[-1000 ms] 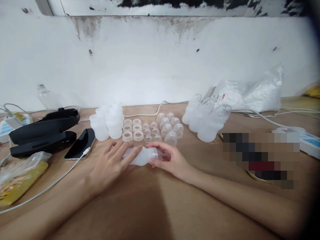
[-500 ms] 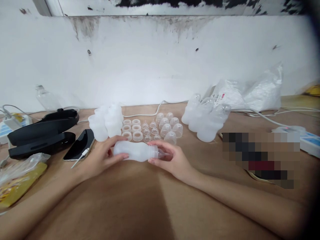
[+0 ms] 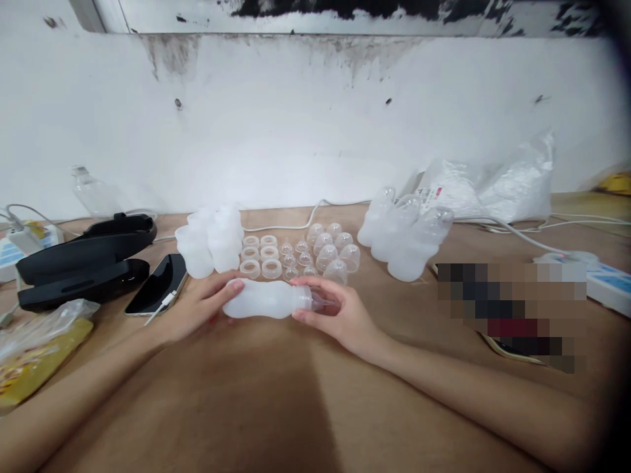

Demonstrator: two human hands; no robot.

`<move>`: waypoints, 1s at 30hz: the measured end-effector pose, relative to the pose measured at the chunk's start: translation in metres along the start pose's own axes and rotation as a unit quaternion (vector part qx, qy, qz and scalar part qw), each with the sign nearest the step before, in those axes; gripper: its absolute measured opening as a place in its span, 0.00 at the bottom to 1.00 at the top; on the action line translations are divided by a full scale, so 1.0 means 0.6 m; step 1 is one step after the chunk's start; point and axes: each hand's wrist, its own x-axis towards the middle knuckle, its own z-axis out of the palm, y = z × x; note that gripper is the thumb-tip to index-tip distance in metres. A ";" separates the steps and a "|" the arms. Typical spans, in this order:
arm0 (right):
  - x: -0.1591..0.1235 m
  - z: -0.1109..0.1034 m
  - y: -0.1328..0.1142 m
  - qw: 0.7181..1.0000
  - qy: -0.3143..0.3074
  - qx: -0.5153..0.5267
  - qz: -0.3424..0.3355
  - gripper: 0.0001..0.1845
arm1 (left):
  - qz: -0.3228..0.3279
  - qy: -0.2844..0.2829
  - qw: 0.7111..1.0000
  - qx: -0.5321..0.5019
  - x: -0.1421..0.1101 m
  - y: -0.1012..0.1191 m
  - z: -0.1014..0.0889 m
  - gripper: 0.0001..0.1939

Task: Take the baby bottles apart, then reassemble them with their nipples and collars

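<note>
A frosted white baby bottle [image 3: 263,299] lies sideways between my two hands, its collar and clear nipple pointing right. My left hand [image 3: 210,303] grips the bottle's base end, with the thumb on top. Around the collar [image 3: 303,299] close the fingers and thumb of my right hand [image 3: 345,309]; the nipple [image 3: 320,302] reaches into its palm. Behind the bottle stand rows of clear collar rings [image 3: 269,252], clear nipples [image 3: 304,258] and clear dome caps [image 3: 325,256]. Open white bottles [image 3: 211,243] cluster at the back left, and capped bottles [image 3: 409,236] at the back right.
On the left lie a phone [image 3: 160,282] with a white cable, black curved cases [image 3: 83,263] and a yellow snack bag [image 3: 49,355]. A clear plastic bag [image 3: 517,180] leans against the wall at right. A power strip [image 3: 611,282] sits at the far right.
My left hand has shifted its hold on the base: the thumb has moved up from the bottle's near side to its top. My right hand stays at the collar.
</note>
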 end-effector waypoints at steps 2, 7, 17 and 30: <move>0.000 -0.001 0.000 1.000 0.002 -0.007 0.001 0.20 | -0.024 -0.049 0.997 -0.046 0.001 0.002 0.000 0.19; 0.005 -0.007 0.003 0.999 -0.003 0.016 0.036 0.19 | 0.156 0.040 0.981 0.106 -0.002 -0.016 0.006 0.21; 0.004 -0.004 -0.002 1.000 -0.006 -0.007 0.019 0.19 | 0.139 0.079 0.985 0.067 -0.003 -0.019 0.005 0.23; 0.003 -0.009 -0.002 1.000 -0.005 -0.024 0.019 0.20 | 0.269 0.081 0.930 0.236 -0.014 -0.020 0.009 0.20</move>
